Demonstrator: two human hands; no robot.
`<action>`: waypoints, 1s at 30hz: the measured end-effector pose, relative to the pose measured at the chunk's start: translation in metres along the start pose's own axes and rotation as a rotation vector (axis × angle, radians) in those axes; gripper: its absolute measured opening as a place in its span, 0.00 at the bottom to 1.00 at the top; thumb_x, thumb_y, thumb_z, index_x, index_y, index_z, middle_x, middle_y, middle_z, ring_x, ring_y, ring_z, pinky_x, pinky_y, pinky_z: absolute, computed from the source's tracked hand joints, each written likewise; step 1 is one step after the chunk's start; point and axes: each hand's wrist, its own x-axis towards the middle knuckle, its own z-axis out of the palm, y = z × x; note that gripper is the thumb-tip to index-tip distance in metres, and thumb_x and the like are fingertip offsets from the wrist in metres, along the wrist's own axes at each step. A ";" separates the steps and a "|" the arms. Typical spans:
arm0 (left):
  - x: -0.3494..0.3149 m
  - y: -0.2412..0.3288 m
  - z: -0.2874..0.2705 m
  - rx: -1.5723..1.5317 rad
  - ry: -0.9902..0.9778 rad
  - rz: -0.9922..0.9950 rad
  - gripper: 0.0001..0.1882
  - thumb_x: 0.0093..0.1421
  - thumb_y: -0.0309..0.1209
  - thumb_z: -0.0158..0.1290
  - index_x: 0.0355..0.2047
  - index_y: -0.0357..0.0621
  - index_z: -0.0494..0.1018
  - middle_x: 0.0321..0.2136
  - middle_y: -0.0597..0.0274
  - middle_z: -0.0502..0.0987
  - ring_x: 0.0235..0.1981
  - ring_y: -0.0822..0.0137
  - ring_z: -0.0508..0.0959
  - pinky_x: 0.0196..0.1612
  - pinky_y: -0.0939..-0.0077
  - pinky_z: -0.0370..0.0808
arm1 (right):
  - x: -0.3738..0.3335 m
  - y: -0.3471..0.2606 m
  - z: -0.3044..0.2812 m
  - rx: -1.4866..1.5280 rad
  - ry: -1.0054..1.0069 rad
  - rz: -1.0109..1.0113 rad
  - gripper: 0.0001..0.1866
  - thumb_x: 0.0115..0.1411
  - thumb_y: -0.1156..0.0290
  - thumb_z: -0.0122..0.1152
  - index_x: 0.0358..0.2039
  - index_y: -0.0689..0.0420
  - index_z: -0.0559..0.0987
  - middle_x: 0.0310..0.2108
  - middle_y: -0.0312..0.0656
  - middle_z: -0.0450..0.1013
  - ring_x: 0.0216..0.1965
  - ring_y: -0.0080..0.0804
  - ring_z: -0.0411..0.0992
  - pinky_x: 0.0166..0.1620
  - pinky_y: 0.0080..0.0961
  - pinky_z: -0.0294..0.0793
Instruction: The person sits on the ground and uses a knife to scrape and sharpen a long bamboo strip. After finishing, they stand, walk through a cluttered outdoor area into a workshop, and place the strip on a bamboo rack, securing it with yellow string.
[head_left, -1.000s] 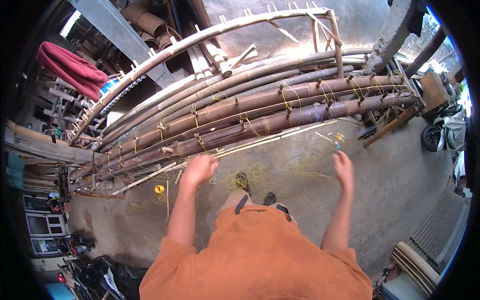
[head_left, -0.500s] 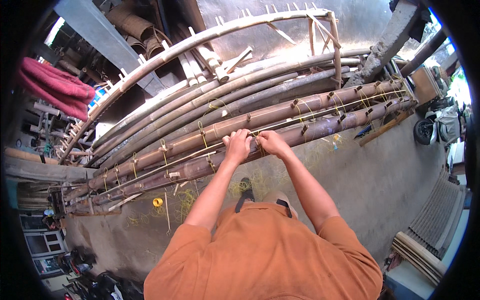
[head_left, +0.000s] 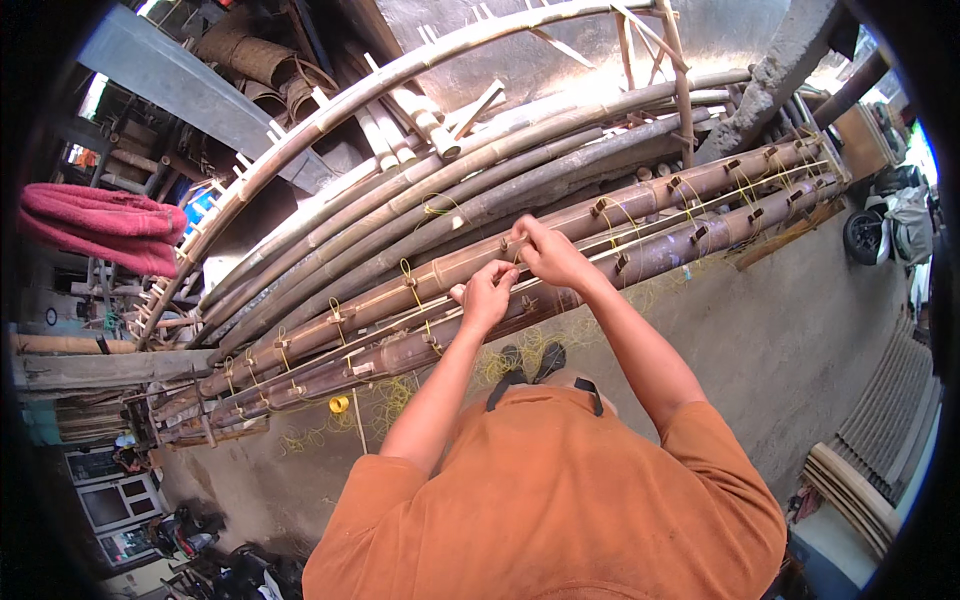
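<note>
Two long brown bamboo poles slant across in front of me, the far pole [head_left: 455, 268] and the near pole [head_left: 400, 352]. Short wooden pegs [head_left: 599, 207] stick out of both, and thin yellow cord [head_left: 408, 272] loops around them. My right hand [head_left: 548, 252] rests at the far pole beside a peg, its fingers pinched together. Closer to me and slightly left, my left hand [head_left: 487, 295] is closed over the gap between the poles, where thin strips run lengthwise. Whatever thin thing the fingertips pinch is too small to make out.
Loose yellow cord lies tangled on the floor, with a yellow roll [head_left: 339, 404] near it. Beyond the poles are stacked bamboo lengths [head_left: 560, 150] and a curved pegged bamboo frame [head_left: 440, 52]. A red cloth [head_left: 100, 225] hangs at left; a motorbike [head_left: 895, 235] stands at right.
My right hand has moved up and away to the far pole, apart from the left hand. The left hand has turned and sits slightly nearer me. The whole view has shifted a little.
</note>
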 end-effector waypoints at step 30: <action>0.074 0.053 -0.013 -0.656 0.035 0.163 0.09 0.70 0.30 0.43 0.31 0.45 0.68 0.24 0.70 0.69 0.25 0.79 0.67 0.30 0.81 0.66 | -0.130 0.038 0.060 -0.012 -0.166 -0.119 0.09 0.56 0.69 0.51 0.24 0.60 0.70 0.26 0.49 0.71 0.34 0.50 0.67 0.40 0.44 0.69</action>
